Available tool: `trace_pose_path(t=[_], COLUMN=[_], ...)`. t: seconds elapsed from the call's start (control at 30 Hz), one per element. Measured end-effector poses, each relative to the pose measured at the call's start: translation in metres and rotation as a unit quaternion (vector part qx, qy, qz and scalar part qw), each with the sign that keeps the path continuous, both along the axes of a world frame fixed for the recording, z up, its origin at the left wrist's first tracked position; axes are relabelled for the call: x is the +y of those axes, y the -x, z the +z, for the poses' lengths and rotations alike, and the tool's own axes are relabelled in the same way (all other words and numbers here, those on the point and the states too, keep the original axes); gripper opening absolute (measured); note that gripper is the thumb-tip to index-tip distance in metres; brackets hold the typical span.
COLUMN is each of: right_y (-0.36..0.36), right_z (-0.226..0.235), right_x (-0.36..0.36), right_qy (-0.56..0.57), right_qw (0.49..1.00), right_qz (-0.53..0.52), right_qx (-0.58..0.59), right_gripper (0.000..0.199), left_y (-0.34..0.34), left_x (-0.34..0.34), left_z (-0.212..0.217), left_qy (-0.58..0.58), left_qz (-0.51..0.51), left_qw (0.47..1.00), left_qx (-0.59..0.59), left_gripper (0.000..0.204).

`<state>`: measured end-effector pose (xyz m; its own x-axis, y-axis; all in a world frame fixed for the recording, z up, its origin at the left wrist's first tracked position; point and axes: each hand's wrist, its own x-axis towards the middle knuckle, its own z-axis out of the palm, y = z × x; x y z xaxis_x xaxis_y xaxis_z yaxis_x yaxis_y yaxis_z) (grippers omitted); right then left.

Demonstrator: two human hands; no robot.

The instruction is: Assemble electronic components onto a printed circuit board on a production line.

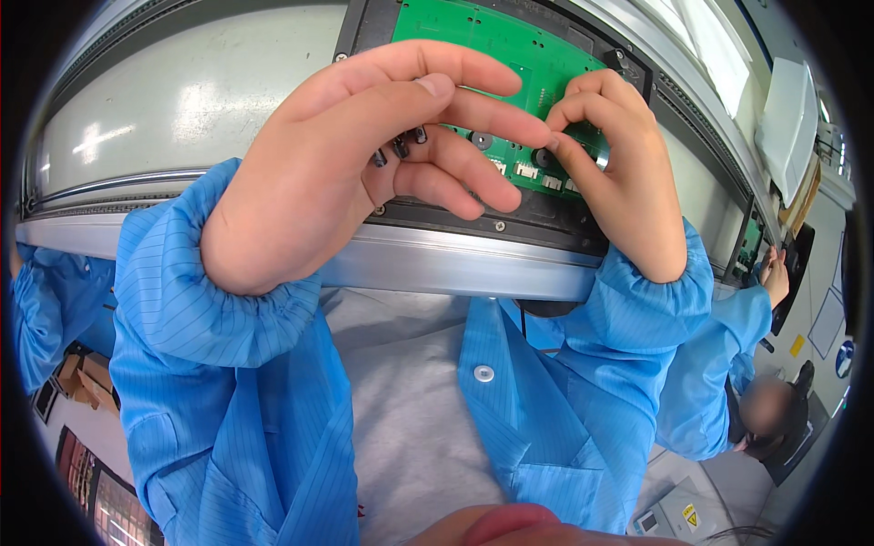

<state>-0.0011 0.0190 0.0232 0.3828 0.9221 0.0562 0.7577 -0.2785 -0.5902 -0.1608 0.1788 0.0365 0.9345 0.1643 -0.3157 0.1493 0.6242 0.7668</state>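
Observation:
My left hand (pixel 337 146) is over the left part of a green circuit board (pixel 455 32), palm partly turned up. Several small black components (pixel 401 147) rest in its palm, under the thumb and curled fingers. One of its fingertips meets the thumb of my right hand (pixel 628 164). That right hand is closed in a pinch low over the board's right side; what is between its fingertips is too small or hidden to name. Beside them on the board are a round black part (pixel 543 157), another round black part (pixel 481 140) and white connectors (pixel 526 170).
The board lies in a black carrier frame (pixel 446 214) with screws, on a conveyor with a metal rail (pixel 455 259) along the near side. Another person (pixel 719 373) in blue works at the right, near another green board (pixel 750 238). A blue sleeve (pixel 59 300) shows at the left.

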Motion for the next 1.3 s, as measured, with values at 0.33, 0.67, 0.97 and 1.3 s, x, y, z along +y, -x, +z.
trace_pose_path(t=[0.33, 0.67, 0.97, 1.3], right_y=[-0.004, -0.007, -0.009, -0.007], right_z=[0.008, 0.01, 0.013, 0.009], right_x=[-0.002, -0.001, -0.002, -0.004], right_qy=[0.044, 0.063, 0.072, 0.037], right_qw=[0.999, 0.997, 0.996, 0.996], right_qz=[0.022, 0.034, 0.048, 0.039], right_qx=[-0.009, -0.017, -0.036, -0.065], right_gripper=[0.011, 0.01, 0.012, 0.013], left_y=[0.0, -0.001, 0.0, 0.0], left_x=[0.0, 0.001, 0.0, -0.002], left_z=[-0.002, 0.001, 0.001, -0.001], left_qy=[-0.007, 0.004, -0.009, -0.009], left_qz=[-0.01, -0.013, -0.024, -0.006], left_qw=[1.0, 1.0, 1.0, 1.0], left_qx=[-0.004, 0.02, 0.017, 0.021], left_gripper=[0.036, 0.038, 0.038, 0.038])
